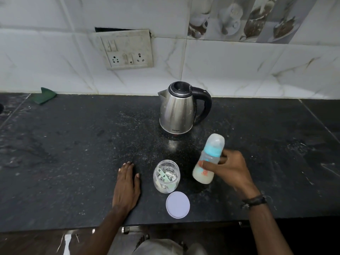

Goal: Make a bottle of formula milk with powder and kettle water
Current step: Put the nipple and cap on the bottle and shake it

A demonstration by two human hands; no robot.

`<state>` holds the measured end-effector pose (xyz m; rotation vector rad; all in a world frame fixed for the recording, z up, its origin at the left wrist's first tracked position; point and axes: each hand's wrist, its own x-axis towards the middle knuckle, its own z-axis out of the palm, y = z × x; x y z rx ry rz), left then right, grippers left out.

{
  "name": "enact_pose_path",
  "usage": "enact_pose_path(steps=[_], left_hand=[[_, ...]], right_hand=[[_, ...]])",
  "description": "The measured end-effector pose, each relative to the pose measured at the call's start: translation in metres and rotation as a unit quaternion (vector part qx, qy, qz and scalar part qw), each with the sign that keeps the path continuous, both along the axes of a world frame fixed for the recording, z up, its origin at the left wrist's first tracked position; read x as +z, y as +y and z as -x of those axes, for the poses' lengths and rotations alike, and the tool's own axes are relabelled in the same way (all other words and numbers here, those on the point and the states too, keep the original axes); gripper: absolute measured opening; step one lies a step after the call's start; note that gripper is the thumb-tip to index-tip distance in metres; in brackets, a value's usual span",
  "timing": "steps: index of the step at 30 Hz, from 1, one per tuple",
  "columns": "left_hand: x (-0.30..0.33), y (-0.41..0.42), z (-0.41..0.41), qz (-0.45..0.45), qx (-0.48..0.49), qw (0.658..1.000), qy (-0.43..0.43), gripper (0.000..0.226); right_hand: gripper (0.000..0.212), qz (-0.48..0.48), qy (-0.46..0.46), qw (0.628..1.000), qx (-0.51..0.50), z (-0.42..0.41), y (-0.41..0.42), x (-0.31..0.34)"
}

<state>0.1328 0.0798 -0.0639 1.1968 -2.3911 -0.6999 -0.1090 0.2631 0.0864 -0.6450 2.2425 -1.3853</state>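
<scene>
My right hand [232, 167] grips a baby bottle [208, 159] with a turquoise collar and a clear cap, held tilted above the counter; whitish milk fills its lower part. My left hand [127, 183] rests flat on the black counter [73, 153], fingers straight, holding nothing. Between the hands stands an open clear jar [166, 176] with a green scoop and a little powder inside. Its white lid [178, 204] lies flat just in front of it. A steel kettle [179, 108] with a black handle stands behind, lid closed, spout to the left.
A tiled wall with a socket and switch plate [127, 49] rises behind the counter. A green cloth [45, 95] lies at the back left. The counter's front edge runs just below my forearms.
</scene>
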Motion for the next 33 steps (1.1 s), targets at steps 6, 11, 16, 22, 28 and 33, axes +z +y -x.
enact_pose_path(steps=[6,11,16,22,28,33], left_hand=[[-0.001,0.0,0.0,0.007,0.004,1.0,0.014,0.049],[-0.001,0.001,0.0,0.009,0.005,1.0,0.017,0.05],[-0.002,0.0,0.0,0.004,0.013,1.0,0.027,0.05],[-0.003,0.001,-0.001,0.002,0.018,0.999,0.028,0.049],[-0.002,0.002,-0.001,0.0,0.018,0.999,0.026,0.048],[0.001,0.003,-0.002,0.0,0.015,1.0,0.027,0.046]], right_hand=[[0.04,-0.043,0.008,0.998,-0.04,0.003,0.005,-0.004],[0.047,-0.035,-0.031,0.999,0.008,0.006,0.01,0.002],[0.05,-0.109,0.053,0.992,-0.032,0.019,0.02,0.017],[0.045,-0.153,0.065,0.986,-0.025,0.024,0.02,0.029],[0.048,-0.197,0.071,0.978,-0.01,0.028,0.018,0.035],[0.044,-0.217,0.111,0.97,0.007,0.03,0.017,0.037]])
